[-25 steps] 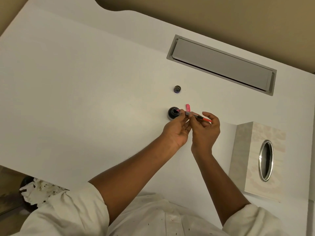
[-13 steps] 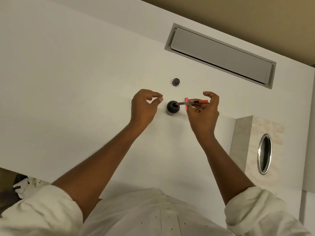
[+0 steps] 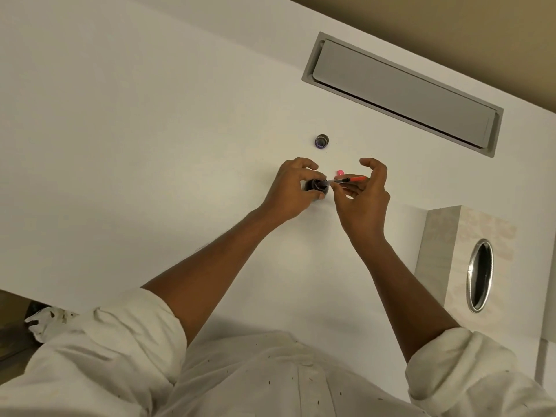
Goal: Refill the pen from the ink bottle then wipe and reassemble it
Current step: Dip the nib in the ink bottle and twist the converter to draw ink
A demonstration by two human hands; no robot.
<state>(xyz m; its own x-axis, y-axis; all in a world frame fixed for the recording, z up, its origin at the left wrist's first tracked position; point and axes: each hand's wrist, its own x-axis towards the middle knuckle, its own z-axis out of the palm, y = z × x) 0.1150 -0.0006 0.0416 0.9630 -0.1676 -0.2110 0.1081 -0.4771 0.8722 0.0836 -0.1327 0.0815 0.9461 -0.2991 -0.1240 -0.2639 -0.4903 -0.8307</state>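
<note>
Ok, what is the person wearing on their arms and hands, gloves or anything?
No gloves: the left hand and right hand are bare, with no rings, watch or bands visible. Both forearms are uncovered. The off-white sleeves, left and right, are rolled up in thick cuffs near the elbows, and the fabric carries small dark specks.

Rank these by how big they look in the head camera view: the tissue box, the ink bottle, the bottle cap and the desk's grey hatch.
1. Grey hatch
2. Tissue box, cut off at the frame edge, though nearer the camera
3. Ink bottle, partly hidden by the left hand
4. Bottle cap
</note>
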